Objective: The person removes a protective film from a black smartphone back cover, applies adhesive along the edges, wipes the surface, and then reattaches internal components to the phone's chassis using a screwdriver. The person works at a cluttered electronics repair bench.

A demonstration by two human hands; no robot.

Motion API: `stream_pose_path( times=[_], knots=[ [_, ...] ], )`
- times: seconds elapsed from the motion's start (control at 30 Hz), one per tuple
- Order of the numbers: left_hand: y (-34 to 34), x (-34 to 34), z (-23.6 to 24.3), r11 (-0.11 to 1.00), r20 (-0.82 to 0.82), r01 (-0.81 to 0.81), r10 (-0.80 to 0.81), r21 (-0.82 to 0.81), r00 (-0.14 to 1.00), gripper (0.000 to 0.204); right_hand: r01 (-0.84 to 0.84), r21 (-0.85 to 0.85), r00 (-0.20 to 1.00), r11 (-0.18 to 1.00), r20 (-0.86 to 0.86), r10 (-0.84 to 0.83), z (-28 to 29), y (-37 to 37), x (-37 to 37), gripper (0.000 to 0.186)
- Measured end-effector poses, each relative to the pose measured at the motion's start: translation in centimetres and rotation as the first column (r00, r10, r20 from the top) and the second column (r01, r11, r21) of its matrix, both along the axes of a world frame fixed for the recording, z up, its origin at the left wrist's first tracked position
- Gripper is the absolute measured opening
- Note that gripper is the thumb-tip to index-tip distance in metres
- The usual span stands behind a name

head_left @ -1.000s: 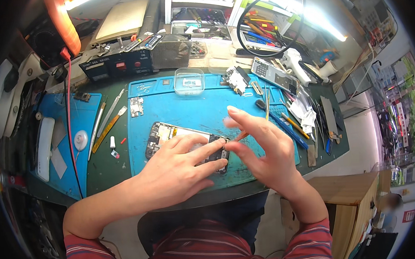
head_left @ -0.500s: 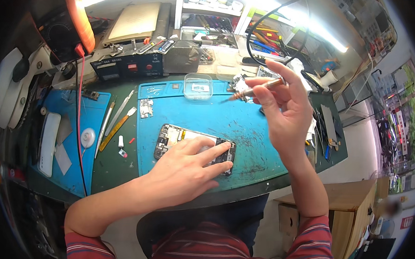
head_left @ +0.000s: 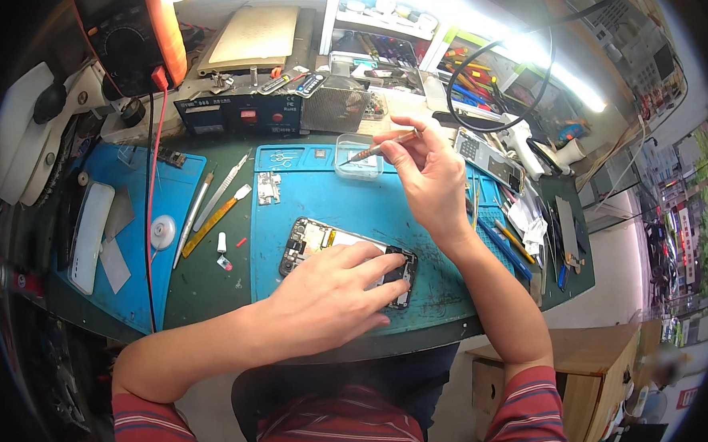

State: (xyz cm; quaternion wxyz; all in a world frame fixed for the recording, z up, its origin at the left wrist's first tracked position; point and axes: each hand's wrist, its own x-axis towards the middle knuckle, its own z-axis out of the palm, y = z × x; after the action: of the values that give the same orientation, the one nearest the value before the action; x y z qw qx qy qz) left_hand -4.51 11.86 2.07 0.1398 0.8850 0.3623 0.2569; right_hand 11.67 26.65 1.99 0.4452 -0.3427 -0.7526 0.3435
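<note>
1. While the left hand point(head_left: 337, 279) lies across one phone point(head_left: 313, 237) with its insides showing, that hand's grip is spread, fingers over the dark right end; it hides much of the phone's middle.
2. Two blue mats cover parts of the counter point(head_left: 204, 297): a main mat point(head_left: 353, 195), under the phone, and a side mat point(head_left: 184, 179).
3. In the right hand point(head_left: 434, 181), the grip pinches one thin tool point(head_left: 378, 148), its tip over one clear box point(head_left: 359, 171).
4. Between the mats lie three slim tools point(head_left: 210, 228), one white tube point(head_left: 221, 242) and one red piece point(head_left: 241, 242).
5. One red wire point(head_left: 156, 143) and one black wire point(head_left: 146, 216) cross in front of the side mat.
</note>
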Motion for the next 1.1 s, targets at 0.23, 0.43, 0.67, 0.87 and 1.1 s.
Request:
stream_pose_path(
  times=[0.23,0.43,0.67,0.87,1.1],
  knots=[
    [1.3,-0.3,0.0,0.966,0.235,-0.177,0.220,-0.191,0.947,0.022,0.065,0.038,0.989,0.997,-0.133,-0.060,0.2,0.0,0.7,0.033],
    [2.6,-0.2,-0.4,0.958,0.304,-0.233,0.276,-0.169,0.912,0.011,0.089,0.119,0.994,0.989,-0.068,-0.081,0.2,0.0,1.3,0.033],
    [2.2,0.2,-1.1,0.968,0.286,-0.244,0.253,-0.066,0.924,0.007,0.087,0.143,0.996,0.986,-0.030,-0.084,-0.4,0.0,0.7,0.033],
    [2.4,0.2,-1.3,0.930,0.401,-0.281,0.357,-0.238,0.843,0.007,0.101,0.181,0.995,0.978,-0.043,-0.095,0.5,-0.5,1.0,0.033],
    [2.0,0.6,-1.0,0.952,0.307,-0.298,0.306,-0.076,0.901,0.009,0.062,0.058,0.997,0.996,-0.058,-0.058,-0.9,0.8,0.5,0.032]
  ],
)
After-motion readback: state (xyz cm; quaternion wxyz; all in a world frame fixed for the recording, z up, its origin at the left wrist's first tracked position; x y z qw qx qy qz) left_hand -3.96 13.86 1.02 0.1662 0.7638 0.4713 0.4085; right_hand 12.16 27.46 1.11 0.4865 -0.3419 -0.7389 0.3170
